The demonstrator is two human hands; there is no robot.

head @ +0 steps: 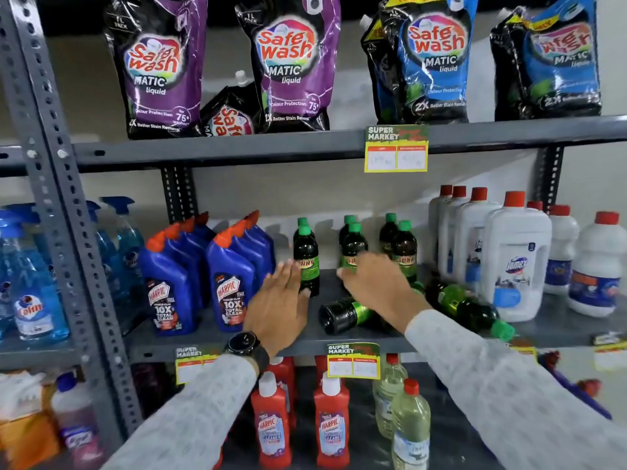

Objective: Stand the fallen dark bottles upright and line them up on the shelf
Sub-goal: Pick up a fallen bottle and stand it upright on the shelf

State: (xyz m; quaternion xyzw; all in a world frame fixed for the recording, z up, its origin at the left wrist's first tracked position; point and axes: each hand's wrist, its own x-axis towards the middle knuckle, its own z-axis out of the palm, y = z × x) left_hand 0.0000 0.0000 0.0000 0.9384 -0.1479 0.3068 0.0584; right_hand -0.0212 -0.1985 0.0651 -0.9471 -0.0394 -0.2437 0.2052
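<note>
Dark bottles with green caps stand in three short rows at the back of the middle shelf point(315, 344): left row point(306, 249), middle row point(354, 244), right row point(404, 247). One dark bottle point(342, 315) lies on its side near the front edge, base toward me. Another fallen bottle point(470, 308) lies to the right, cap pointing front-right. My left hand point(278, 307) is open, fingers spread, its thumb beside the base of the left front bottle. My right hand point(376, 283) is open, held flat above the near fallen bottle and hiding the lower part of the middle row.
Blue Harpic bottles point(230, 286) stand close on the left, white Domex jugs point(515, 256) close on the right against the fallen bottle. Detergent pouches point(288, 62) sit on the shelf above. Red bottles point(271, 422) fill the shelf below. A grey upright post point(68, 215) stands left.
</note>
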